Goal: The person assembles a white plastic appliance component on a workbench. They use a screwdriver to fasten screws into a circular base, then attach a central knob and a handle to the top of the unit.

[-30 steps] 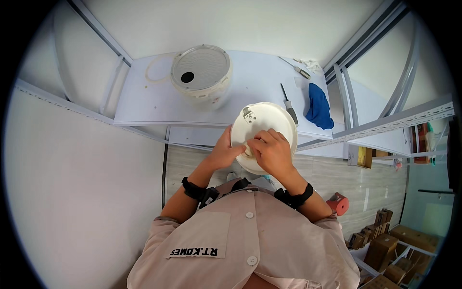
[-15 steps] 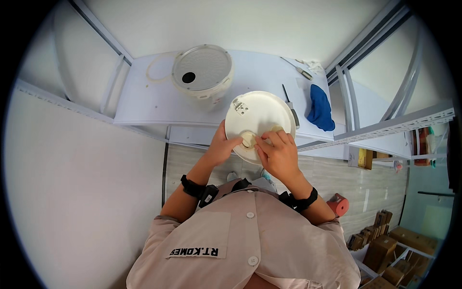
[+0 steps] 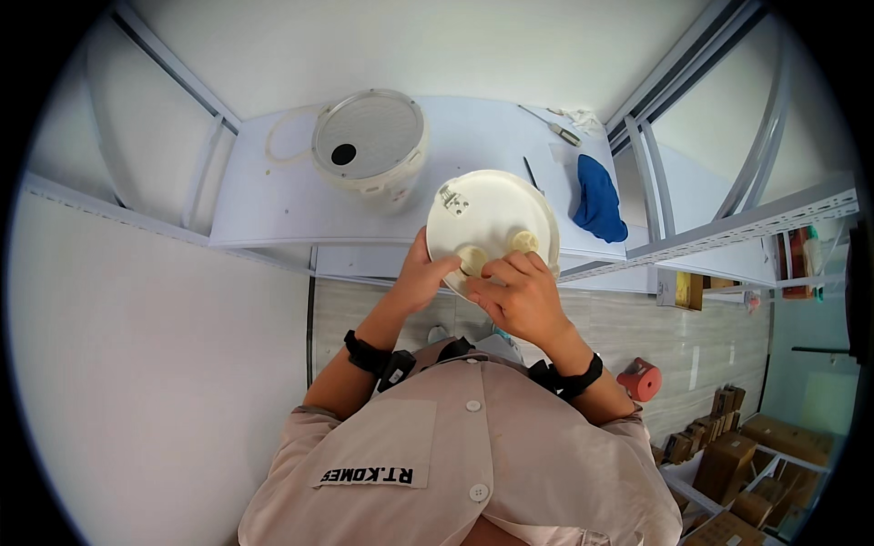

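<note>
A round white lid (image 3: 496, 214) is tilted up in front of me, beyond the near edge of the table. My left hand (image 3: 422, 280) grips its left rim, with the thumb over a round cream knob (image 3: 472, 260) on the face. A second round cream knob (image 3: 523, 241) sits to the right, and a small metal plate (image 3: 453, 201) is fixed near the upper left rim. My right hand (image 3: 521, 296) is closed, its curled fingertips at the lower part of the lid, beside the first knob. What those fingertips pinch, if anything, is hidden.
On the white table (image 3: 273, 205) stand a white lidded tub (image 3: 369, 150) with a black spot on top, a screwdriver (image 3: 564, 134), a blue cloth (image 3: 598, 200) and another thin tool (image 3: 531, 171) partly behind the lid. Metal shelf frames (image 3: 719, 241) flank it. A red roll (image 3: 640, 379) and cardboard boxes (image 3: 724, 473) lie lower right.
My right hand has shifted slightly down and left over the lid, so the right-hand knob shows more fully. The left hand keeps its hold. The view has moved a little.
</note>
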`<action>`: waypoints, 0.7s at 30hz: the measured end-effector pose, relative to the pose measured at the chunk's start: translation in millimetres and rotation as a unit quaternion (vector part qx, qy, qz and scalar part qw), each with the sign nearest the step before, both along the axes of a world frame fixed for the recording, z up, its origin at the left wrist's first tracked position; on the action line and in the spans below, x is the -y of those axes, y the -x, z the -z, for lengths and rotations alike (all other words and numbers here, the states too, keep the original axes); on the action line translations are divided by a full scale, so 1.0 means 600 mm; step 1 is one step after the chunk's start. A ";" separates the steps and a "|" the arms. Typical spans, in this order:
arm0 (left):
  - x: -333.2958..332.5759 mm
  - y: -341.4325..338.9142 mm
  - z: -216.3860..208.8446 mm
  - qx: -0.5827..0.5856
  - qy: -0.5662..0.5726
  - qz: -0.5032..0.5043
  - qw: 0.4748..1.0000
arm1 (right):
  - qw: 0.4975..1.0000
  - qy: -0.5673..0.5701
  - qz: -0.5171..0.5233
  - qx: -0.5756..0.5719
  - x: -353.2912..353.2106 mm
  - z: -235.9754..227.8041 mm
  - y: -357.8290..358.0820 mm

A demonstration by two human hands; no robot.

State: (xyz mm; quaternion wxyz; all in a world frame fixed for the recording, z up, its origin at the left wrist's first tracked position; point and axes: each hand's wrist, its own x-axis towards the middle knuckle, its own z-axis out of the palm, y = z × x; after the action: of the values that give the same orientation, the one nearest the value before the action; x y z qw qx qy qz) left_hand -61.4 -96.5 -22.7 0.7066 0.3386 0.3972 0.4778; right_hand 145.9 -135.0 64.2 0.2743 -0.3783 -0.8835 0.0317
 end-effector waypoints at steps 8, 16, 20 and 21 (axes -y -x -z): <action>0.000 0.001 -0.003 0.015 -0.015 0.002 1.000 | 0.998 0.023 0.009 0.054 0.003 -0.005 0.013; 0.004 0.012 -0.007 0.017 0.005 0.002 1.000 | 0.990 0.004 0.104 -0.092 -0.025 0.013 -0.013; 0.004 0.016 -0.014 0.002 -0.003 0.018 1.000 | 0.974 0.053 0.210 -0.073 -0.035 -0.008 -0.018; 0.004 0.016 -0.014 -0.003 -0.007 0.022 1.000 | 0.974 0.054 0.211 -0.069 -0.037 -0.003 -0.021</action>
State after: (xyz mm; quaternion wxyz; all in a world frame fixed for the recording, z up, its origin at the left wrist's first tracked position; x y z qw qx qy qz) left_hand -71.0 -99.0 -14.5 0.7130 0.3537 0.3885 0.4643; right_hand 158.3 -112.8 65.7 0.3139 -0.5674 -0.7598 0.0466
